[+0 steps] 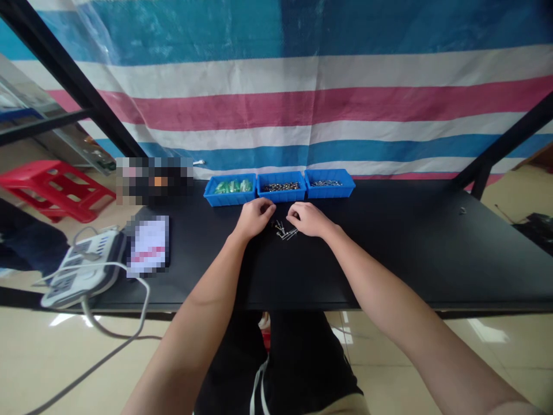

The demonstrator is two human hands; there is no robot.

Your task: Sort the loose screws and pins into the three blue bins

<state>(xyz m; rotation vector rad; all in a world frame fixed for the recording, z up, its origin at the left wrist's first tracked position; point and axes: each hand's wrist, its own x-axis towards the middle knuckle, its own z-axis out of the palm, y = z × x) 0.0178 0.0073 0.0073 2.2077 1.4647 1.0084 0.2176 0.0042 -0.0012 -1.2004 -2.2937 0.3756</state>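
Forearms (pixel 211 288) nearest — left hand (pixel 256 218), right hand (pixel 310 218) curled narrow (can't tell if holding); metal pieces (pixel 286 234) near both could scatter if brushed.

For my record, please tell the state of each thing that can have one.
Left hand: curled, grip unclear
Right hand: curled, grip unclear
Metal pieces: loose, scattered
Left blue bin: open, holding green pieces
Middle blue bin: open, holding brownish pieces
Right blue bin: open, holding silvery pieces
Red stool: upright
Power strip: cable attached
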